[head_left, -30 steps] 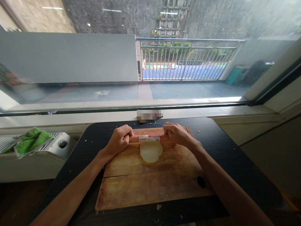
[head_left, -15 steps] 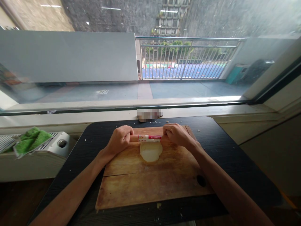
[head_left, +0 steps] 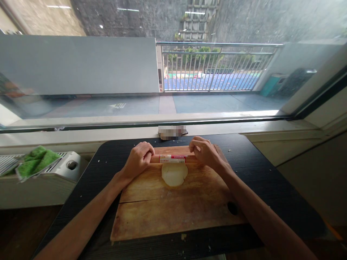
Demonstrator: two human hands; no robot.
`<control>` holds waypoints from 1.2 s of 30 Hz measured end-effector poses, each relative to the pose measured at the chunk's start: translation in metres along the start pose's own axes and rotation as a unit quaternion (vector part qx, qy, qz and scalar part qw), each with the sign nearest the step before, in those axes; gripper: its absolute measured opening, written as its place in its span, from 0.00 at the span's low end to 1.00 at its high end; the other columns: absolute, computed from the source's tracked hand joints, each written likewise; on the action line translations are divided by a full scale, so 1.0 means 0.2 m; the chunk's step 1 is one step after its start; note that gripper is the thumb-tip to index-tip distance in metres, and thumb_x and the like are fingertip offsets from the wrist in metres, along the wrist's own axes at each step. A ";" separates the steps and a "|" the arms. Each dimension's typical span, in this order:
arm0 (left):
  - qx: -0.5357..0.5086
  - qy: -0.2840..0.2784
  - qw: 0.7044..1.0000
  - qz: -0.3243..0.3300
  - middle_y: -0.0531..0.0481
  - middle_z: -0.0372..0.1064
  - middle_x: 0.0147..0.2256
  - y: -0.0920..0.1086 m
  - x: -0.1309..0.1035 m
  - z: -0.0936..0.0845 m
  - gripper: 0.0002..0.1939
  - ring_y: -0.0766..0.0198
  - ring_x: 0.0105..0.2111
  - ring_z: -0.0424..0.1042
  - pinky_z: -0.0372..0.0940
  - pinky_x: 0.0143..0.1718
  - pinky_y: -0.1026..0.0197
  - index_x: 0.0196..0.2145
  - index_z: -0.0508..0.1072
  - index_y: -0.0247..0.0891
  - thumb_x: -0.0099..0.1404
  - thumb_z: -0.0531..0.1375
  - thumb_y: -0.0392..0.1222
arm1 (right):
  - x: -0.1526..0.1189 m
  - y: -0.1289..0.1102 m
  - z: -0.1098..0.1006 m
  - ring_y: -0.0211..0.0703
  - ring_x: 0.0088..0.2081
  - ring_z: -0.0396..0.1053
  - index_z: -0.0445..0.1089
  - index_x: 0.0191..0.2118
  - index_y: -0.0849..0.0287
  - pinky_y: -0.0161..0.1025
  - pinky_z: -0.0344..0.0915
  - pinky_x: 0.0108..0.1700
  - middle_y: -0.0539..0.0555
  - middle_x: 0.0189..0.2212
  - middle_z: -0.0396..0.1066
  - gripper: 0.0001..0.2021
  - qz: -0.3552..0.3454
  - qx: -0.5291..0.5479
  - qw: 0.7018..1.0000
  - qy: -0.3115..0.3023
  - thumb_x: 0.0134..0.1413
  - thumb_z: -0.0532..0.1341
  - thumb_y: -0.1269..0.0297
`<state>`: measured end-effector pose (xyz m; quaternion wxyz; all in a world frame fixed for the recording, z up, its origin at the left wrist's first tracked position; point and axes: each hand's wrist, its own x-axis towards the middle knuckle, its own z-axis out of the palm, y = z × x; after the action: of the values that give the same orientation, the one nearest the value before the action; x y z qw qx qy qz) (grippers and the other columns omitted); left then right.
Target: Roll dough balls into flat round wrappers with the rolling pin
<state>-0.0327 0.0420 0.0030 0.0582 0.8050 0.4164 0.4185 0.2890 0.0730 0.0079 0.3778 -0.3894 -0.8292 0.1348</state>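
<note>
A wooden rolling pin point(head_left: 172, 159) with a printed red and white label lies crosswise near the far side of a wooden cutting board point(head_left: 173, 213). My left hand point(head_left: 139, 155) is closed around its left end. At the right end, my right hand point(head_left: 205, 151) curls over the pin, its fingers bent and slightly raised. Just on the near side of the pin is a flat, roughly round piece of dough point(head_left: 174, 174), with a small crack at its right edge. Both pin ends are partly hidden by my hands.
The board rests on a black table point(head_left: 271, 202) scattered with crumbs. Beyond it, a small blurred object point(head_left: 172, 133) sits by the windowsill point(head_left: 108, 135). To the left, a green cloth point(head_left: 39, 160) lies on a white radiator point(head_left: 65, 168). A large window spans the far side.
My right hand has loosened and lifted slightly, showing more of the pin's right end. The left hand, pin and dough have hardly moved.
</note>
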 end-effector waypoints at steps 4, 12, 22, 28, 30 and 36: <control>-0.014 0.007 1.000 -0.008 0.51 0.74 0.30 0.00 -0.01 0.00 0.11 0.60 0.32 0.73 0.67 0.37 0.58 0.31 0.71 0.42 0.66 0.56 0.28 | 0.00 0.01 0.00 0.40 0.32 0.66 0.67 0.26 0.55 0.37 0.59 0.38 0.50 0.30 0.70 0.16 -0.009 0.005 1.000 0.008 0.53 0.54 0.84; -0.040 0.019 0.998 -0.047 0.52 0.75 0.32 0.00 -0.02 0.01 0.07 0.63 0.31 0.72 0.65 0.34 0.61 0.33 0.70 0.42 0.68 0.58 0.31 | 0.00 0.01 0.01 0.41 0.34 0.67 0.70 0.30 0.55 0.37 0.60 0.39 0.50 0.32 0.71 0.13 -0.016 -0.003 1.000 0.018 0.57 0.58 0.82; -0.049 0.017 0.998 -0.041 0.54 0.72 0.29 0.01 0.00 0.00 0.10 0.64 0.28 0.69 0.62 0.32 0.63 0.30 0.68 0.42 0.65 0.58 0.28 | 0.00 0.00 0.00 0.39 0.32 0.66 0.69 0.30 0.55 0.36 0.58 0.36 0.49 0.31 0.71 0.13 0.007 -0.012 1.000 0.019 0.56 0.56 0.82; -0.062 0.024 0.997 -0.028 0.53 0.73 0.29 0.03 0.00 -0.01 0.12 0.64 0.29 0.71 0.64 0.33 0.62 0.29 0.66 0.42 0.65 0.57 0.27 | 0.00 0.00 0.01 0.39 0.31 0.66 0.69 0.31 0.55 0.36 0.57 0.36 0.49 0.31 0.72 0.13 0.011 -0.015 1.000 0.011 0.56 0.56 0.82; -0.064 0.022 0.997 -0.023 0.53 0.73 0.29 0.03 0.00 -0.01 0.12 0.64 0.30 0.72 0.65 0.34 0.62 0.28 0.65 0.42 0.65 0.57 0.26 | 0.00 0.00 0.01 0.39 0.31 0.66 0.69 0.31 0.55 0.36 0.58 0.36 0.49 0.31 0.72 0.13 0.013 -0.016 1.000 0.012 0.56 0.56 0.82; -0.056 0.015 0.998 -0.015 0.51 0.75 0.30 0.02 0.00 -0.02 0.14 0.63 0.31 0.73 0.65 0.34 0.61 0.26 0.63 0.43 0.65 0.56 0.26 | 0.00 0.00 0.00 0.39 0.31 0.66 0.69 0.30 0.55 0.36 0.58 0.36 0.49 0.31 0.72 0.13 0.014 -0.016 1.000 0.006 0.57 0.56 0.82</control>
<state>-0.0321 0.0389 0.0073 0.1028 0.7879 0.4050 0.4524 0.2891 0.0726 0.0072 0.3743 -0.4081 -0.8233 0.1245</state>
